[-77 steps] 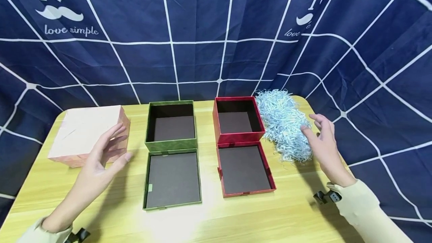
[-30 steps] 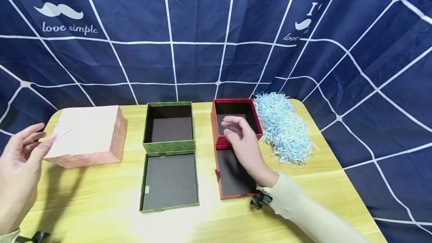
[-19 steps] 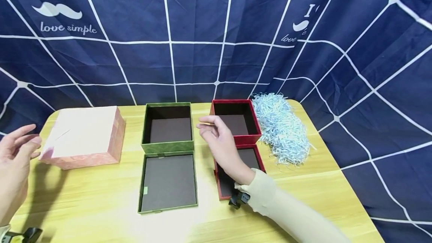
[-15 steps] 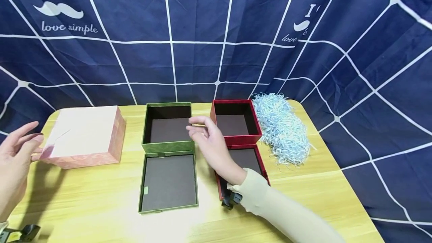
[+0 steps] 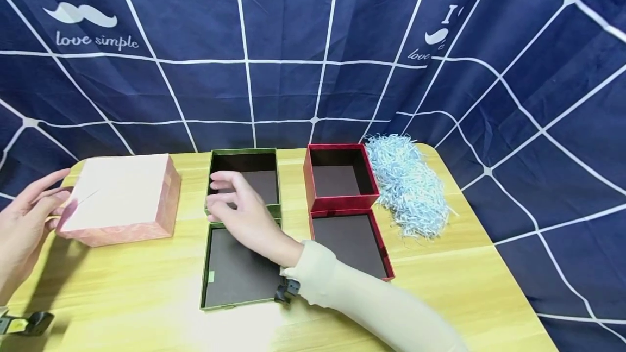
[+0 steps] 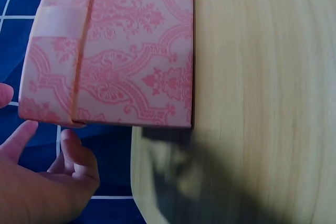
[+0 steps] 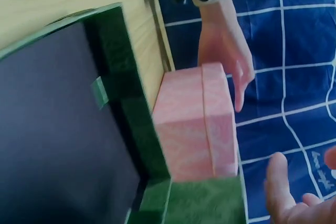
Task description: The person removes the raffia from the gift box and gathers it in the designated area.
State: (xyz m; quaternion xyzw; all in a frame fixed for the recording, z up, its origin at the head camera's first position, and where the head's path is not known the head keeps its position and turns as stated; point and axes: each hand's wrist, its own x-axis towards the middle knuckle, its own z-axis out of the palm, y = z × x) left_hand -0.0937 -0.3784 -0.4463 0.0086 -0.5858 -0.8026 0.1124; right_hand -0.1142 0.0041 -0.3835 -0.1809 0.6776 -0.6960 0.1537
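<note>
A closed pink patterned box (image 5: pixel 122 194) stands at the table's left end, with a ribbon tab on its side in the left wrist view. My left hand (image 5: pixel 24 232) is at its left side, fingers loosely bent, fingertips right at the box edge (image 6: pixel 105 51). Over the front of the open green box (image 5: pixel 244 163) hovers my right hand (image 5: pixel 249 227), fingers spread and loosely bent, holding nothing. It partly hides the green box and its upturned lid (image 5: pixel 244 281). The right wrist view shows the pink box (image 7: pixel 191 124) beyond the green lid.
An open red box (image 5: pixel 344 202) with its upturned lid (image 5: pixel 349 243) sits right of the green one. Blue shredded paper (image 5: pixel 411 189) lies heaped beside it. A dark blue gridded cloth (image 5: pixel 283 91) hangs behind the wooden table (image 5: pixel 440 287).
My right hand has swept left from the shredded paper, past the red box, to over the green box. My left hand has gone from the pink box's right side to its left. The boxes stay put.
</note>
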